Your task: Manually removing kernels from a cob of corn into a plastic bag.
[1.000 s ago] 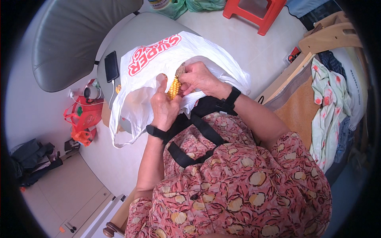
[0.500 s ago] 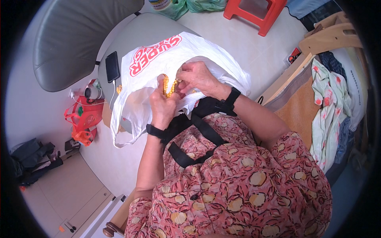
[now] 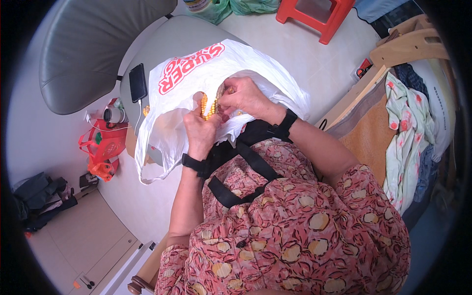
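My left hand is closed around a yellow corn cob, its kernels showing between thumb and fingers. Against the right side of that cob, my right hand has its fingers curled round a brownish piece that they mostly hide; I cannot tell what it is. Both hands work over the mouth of a white plastic bag with red print, spread across my lap and the grey chair seat. A few yellow kernels show near the bag's left edge.
A dark phone with a white cable lies on the grey chair, left of the bag. Red bags stand at the left. A red stool is at the far right, and a wooden-framed seat with clothes is on my right.
My right fingers have shifted slightly against the cob, and more of the brownish piece shows. My left hand still grips the cob and has barely moved.
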Demonstrator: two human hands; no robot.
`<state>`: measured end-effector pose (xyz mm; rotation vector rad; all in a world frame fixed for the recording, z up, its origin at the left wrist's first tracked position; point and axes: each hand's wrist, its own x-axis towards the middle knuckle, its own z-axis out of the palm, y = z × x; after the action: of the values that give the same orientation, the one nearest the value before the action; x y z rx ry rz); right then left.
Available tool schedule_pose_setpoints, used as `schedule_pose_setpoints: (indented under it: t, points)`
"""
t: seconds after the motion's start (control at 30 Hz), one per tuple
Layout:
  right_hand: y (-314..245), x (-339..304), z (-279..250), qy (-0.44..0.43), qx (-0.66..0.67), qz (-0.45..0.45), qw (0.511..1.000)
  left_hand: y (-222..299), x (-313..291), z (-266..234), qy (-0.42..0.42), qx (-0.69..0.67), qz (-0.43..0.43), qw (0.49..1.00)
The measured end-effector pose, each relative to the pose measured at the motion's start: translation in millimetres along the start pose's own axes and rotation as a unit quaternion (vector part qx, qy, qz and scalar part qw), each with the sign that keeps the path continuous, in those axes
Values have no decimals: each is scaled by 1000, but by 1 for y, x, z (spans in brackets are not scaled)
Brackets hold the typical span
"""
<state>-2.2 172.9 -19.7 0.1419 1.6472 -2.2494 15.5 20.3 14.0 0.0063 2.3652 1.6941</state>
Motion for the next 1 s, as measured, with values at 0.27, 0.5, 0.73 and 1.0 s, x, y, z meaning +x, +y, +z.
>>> schedule_pose_setpoints:
  t: [0.27, 0.5, 0.73, 1.0]
  points:
    - [9, 3, 2, 41, -119, -80, 989, -6, 1, 1, 15, 34, 14, 999]
    - [-11, -6, 7, 35, 75, -11, 996, -5, 1, 7, 25, -26, 20, 999]
    - [3, 1, 0, 7, -27, -56, 998, -14, 4, 5, 23, -17, 3, 1000]
    - [-11, -7, 5, 34, 119, 24, 992, -3, -2, 8, 28, 4, 16, 999]
